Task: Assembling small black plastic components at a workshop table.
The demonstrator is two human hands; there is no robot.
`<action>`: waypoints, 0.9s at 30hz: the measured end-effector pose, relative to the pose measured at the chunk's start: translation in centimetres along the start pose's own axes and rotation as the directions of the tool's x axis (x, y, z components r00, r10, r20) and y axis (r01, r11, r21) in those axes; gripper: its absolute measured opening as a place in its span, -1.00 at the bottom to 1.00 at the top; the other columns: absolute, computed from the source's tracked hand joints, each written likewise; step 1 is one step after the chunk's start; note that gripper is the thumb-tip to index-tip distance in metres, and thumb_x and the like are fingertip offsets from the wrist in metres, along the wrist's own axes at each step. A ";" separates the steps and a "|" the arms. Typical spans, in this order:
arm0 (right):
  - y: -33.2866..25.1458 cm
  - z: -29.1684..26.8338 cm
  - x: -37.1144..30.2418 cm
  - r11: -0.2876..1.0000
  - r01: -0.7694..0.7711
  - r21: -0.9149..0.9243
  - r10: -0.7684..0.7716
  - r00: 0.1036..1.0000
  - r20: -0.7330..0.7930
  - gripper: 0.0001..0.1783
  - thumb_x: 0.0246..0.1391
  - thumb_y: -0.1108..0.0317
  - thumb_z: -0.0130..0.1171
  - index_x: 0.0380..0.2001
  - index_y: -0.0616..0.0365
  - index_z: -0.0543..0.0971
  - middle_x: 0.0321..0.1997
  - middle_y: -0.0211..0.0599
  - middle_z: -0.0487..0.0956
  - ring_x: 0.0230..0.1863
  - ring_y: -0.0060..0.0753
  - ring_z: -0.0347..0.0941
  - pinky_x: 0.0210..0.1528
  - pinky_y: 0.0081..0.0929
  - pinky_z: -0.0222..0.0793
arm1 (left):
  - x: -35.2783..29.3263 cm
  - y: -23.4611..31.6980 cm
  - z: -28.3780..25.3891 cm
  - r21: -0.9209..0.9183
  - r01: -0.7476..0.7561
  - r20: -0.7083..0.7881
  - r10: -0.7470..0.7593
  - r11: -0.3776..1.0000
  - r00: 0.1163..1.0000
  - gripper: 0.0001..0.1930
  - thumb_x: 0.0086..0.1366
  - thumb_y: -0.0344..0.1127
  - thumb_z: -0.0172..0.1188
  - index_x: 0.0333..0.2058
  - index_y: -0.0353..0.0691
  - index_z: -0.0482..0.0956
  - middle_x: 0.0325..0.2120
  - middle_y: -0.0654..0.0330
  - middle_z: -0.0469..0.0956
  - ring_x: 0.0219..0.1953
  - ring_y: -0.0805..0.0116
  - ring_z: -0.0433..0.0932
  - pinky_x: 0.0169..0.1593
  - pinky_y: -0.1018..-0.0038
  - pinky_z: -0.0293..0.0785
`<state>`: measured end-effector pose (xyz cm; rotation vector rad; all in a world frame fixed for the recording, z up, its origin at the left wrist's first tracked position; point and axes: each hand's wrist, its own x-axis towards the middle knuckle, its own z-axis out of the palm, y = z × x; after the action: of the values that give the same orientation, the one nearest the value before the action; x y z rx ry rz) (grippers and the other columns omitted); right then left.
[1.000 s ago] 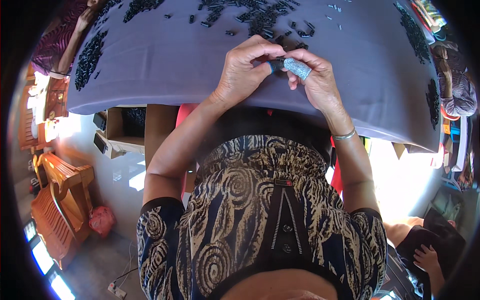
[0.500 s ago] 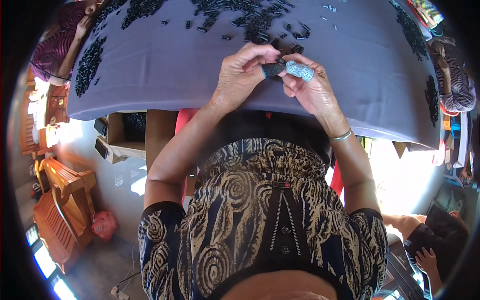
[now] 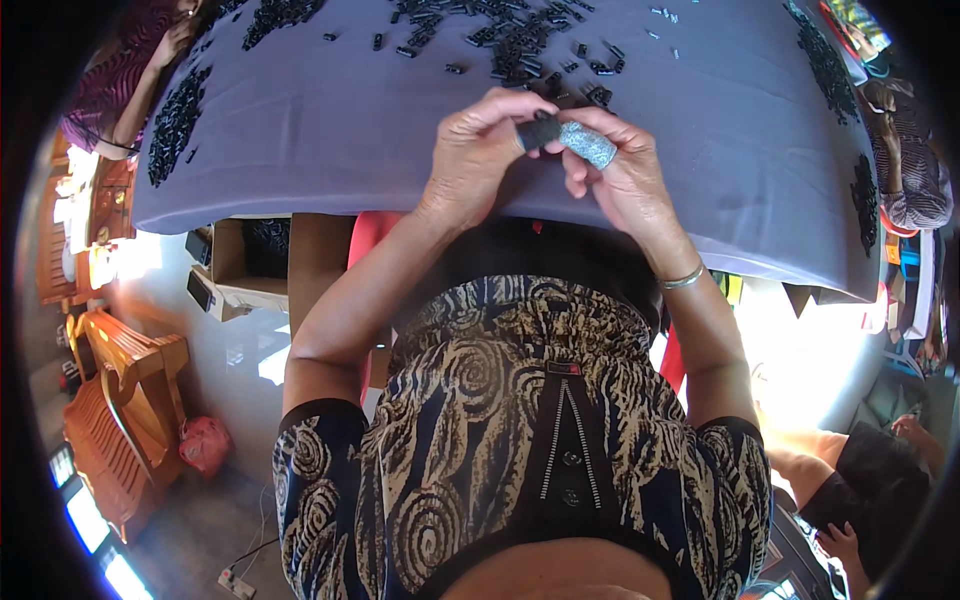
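Over the near edge of the cloth-covered table, my left hand [image 3: 468,160] and my right hand [image 3: 628,172] meet with fingertips pinched together. A small black part [image 3: 543,115] shows between them, mostly hidden by the fingers. Its exact kind cannot be made out. A black sleeve [image 3: 537,134] covers my left thumb, and a mottled grey wrap [image 3: 588,145] covers my right thumb. Just beyond my fingers lie loose small black pieces [image 3: 598,95], near a larger scattered heap [image 3: 515,45] of short black pieces.
The grey tablecloth [image 3: 740,150] carries more black piles at the left [image 3: 178,125] and right [image 3: 825,70]. Under the table's left side stands an open cardboard box [image 3: 232,255] with dark pieces inside. Other people sit at both sides. A wooden bench [image 3: 120,400] stands at the left.
My fingertips have drawn closer together and my right thumb has tilted, covering more of the black part. A seated person at the lower right has shifted a little.
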<state>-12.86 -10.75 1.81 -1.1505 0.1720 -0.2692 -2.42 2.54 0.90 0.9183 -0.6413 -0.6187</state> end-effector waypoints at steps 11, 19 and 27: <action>-4.4 -3.7 2.9 0.656 0.170 -0.735 -0.299 0.953 -0.047 -0.87 0.03 0.54 0.09 -0.32 0.16 0.57 -0.42 -0.49 0.55 -0.51 -0.73 0.34 -0.47 -0.70 0.30 | 1.5 1.7 -3.3 0.269 0.030 -0.020 -0.025 0.963 0.999 -0.69 0.14 -0.66 -0.07 -0.15 -0.27 0.48 -0.34 0.21 0.47 -0.33 0.48 0.45 -0.25 0.56 0.41; -4.0 -3.5 6.5 0.251 0.292 -0.923 -0.098 0.956 0.276 -0.82 -0.17 0.61 0.11 -0.40 0.17 0.52 -0.52 -0.32 0.43 -0.47 -0.38 0.41 -0.40 -0.45 0.31 | 1.6 0.7 -3.6 0.388 -0.010 0.009 0.007 0.922 1.000 -0.74 0.17 -0.67 -0.04 -0.19 -0.29 0.47 -0.34 0.26 0.44 -0.37 0.55 0.45 -0.35 0.63 0.47; -3.8 -3.4 8.4 0.145 0.369 -0.918 0.028 0.926 0.377 -0.90 -0.22 0.57 0.13 -0.51 0.22 0.50 -0.52 -0.26 0.46 -0.50 -0.27 0.41 -0.42 -0.38 0.30 | 1.8 -0.4 -3.5 0.386 0.004 -0.006 -0.002 0.923 1.000 -0.73 0.16 -0.67 -0.05 -0.19 -0.28 0.50 -0.30 0.28 0.47 -0.31 0.54 0.49 -0.34 0.63 0.46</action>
<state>-6.24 -17.65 3.91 -2.6044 -0.1308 -0.1445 1.18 2.90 -0.59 1.2888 -0.7725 -0.4985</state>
